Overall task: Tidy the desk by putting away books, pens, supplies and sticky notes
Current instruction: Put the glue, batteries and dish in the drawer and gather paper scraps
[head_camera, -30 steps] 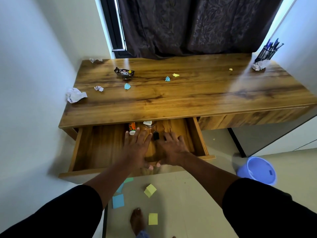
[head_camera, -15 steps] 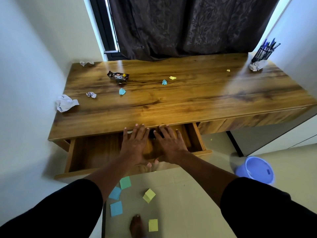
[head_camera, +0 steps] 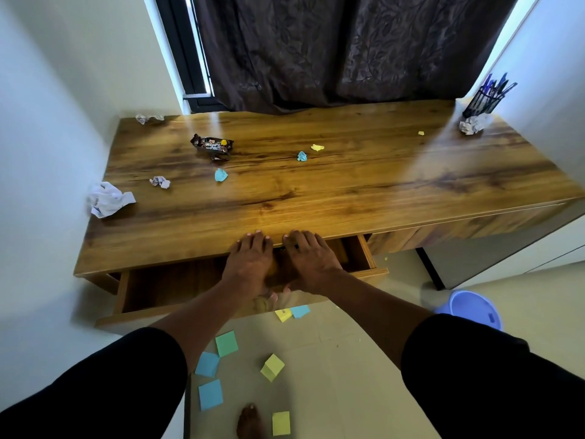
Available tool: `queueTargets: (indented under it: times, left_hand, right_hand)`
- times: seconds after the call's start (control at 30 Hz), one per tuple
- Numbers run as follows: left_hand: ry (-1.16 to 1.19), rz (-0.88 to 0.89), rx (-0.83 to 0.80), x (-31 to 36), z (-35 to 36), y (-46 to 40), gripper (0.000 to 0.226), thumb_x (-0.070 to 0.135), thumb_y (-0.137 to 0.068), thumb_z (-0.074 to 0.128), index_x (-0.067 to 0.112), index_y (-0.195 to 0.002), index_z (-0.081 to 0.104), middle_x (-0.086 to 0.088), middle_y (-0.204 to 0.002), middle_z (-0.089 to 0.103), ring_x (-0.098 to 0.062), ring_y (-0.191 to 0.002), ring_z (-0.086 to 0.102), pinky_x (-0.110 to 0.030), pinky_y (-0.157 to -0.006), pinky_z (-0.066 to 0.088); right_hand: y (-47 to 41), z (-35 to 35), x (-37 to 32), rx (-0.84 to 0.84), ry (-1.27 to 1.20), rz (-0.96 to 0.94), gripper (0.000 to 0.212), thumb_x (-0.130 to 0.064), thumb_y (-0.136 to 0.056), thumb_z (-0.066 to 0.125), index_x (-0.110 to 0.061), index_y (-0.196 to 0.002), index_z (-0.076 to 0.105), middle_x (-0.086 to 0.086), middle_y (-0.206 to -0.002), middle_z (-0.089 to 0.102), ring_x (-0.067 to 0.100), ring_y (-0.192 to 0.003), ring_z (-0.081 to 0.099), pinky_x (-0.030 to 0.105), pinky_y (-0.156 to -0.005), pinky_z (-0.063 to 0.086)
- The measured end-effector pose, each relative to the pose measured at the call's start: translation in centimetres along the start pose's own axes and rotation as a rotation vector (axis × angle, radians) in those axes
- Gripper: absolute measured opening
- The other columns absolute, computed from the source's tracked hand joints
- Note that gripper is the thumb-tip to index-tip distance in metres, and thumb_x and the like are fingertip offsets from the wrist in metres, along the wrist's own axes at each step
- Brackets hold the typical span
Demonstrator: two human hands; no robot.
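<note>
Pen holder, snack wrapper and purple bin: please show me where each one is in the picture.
pen holder (head_camera: pixel 483 101), head view, on its black mesh wall
snack wrapper (head_camera: pixel 211 144), head view, on the printed middle of the dark packet
purple bin (head_camera: pixel 471 307), head view, on its inner wall

I see a glossy wood-grain desk (head_camera: pixel 316 191), crumpled paper (head_camera: pixel 109 199), a black wire-mesh pen holder (head_camera: pixel 484 101), and a shiny foil wrapper (head_camera: pixel 211 144).

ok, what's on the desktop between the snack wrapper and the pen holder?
Head view: between snack wrapper and pen holder lie a crumpled blue note, a yellow one, a yellow scrap, white paper.
</note>
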State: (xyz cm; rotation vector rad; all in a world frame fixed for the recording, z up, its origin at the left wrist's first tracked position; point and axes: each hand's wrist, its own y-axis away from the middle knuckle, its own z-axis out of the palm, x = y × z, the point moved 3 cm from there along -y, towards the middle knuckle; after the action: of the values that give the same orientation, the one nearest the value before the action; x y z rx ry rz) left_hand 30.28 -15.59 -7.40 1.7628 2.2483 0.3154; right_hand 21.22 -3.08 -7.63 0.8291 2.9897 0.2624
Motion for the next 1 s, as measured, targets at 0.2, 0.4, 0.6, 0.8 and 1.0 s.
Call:
queueTargets:
  times: [0.2, 0.4, 0.6, 0.8, 1.0]
  left_hand:
    - [-0.005, -0.014, 0.017, -0.3, -1.2, -0.4, 0.113, 0.065, -0.076, 0.075, 0.015, -0.160, 0.018, -0.013, -0.166, 0.018, -0.035, -0.151, 0.022, -0.047, -0.121, 0.031]
    - [-0.034, 0.011, -0.037, -0.8, -1.7, -1.2, 0.102, 0.063, -0.083, 0.071, 0.014, -0.158, 0.023, -0.014, -0.163, 0.030, -0.033, -0.147, 0.034, -0.044, -0.115, 0.039]
    - [-0.090, 0.057, 0.012, -0.9, -2.9, -1.6, 0.080, 0.065, -0.081, 0.071, 0.019, -0.142, 0.048, -0.005, -0.137, 0.059, -0.025, -0.124, 0.057, -0.038, -0.099, 0.050]
    - [-0.087, 0.069, 0.075, -1.0, -3.7, -1.5, 0.053, 0.059, -0.086, 0.070, 0.024, -0.125, 0.062, -0.002, -0.122, 0.065, -0.022, -0.111, 0.062, -0.035, -0.089, 0.051]
    - [-0.093, 0.081, 0.149, -1.0, -3.7, -2.0, 0.029, 0.044, -0.094, 0.067, 0.023, -0.114, 0.066, -0.003, -0.117, 0.068, -0.023, -0.107, 0.064, -0.033, -0.083, 0.049]
  right_hand:
    - [-0.5, -1.0, -0.3, 0.015, -0.038, 0.006, 0.098, -0.059, -0.078, 0.078, -0.012, -0.151, 0.032, 0.013, -0.153, 0.033, 0.032, -0.139, 0.035, 0.045, -0.111, 0.041]
    - [-1.6, -2.1, -0.4, -0.024, -0.033, 0.056, 0.083, -0.058, -0.079, 0.077, -0.016, -0.144, 0.047, 0.013, -0.143, 0.041, 0.031, -0.129, 0.041, 0.043, -0.096, 0.054]
    - [-2.1, -3.1, -0.3, -0.036, -0.019, 0.043, 0.075, -0.061, -0.078, 0.076, -0.017, -0.136, 0.057, 0.011, -0.136, 0.047, 0.029, -0.123, 0.048, 0.040, -0.092, 0.054]
    - [-2.5, -3.8, -0.6, -0.033, -0.007, 0.068, 0.061, -0.057, -0.082, 0.072, -0.016, -0.126, 0.066, 0.011, -0.128, 0.054, 0.029, -0.114, 0.054, 0.042, -0.087, 0.056]
    - [-3.2, -3.5, -0.9, 0.024, -0.019, 0.110, 0.051, -0.054, -0.085, 0.069, -0.021, -0.124, 0.066, 0.008, -0.120, 0.058, 0.028, -0.108, 0.058, 0.038, -0.081, 0.054]
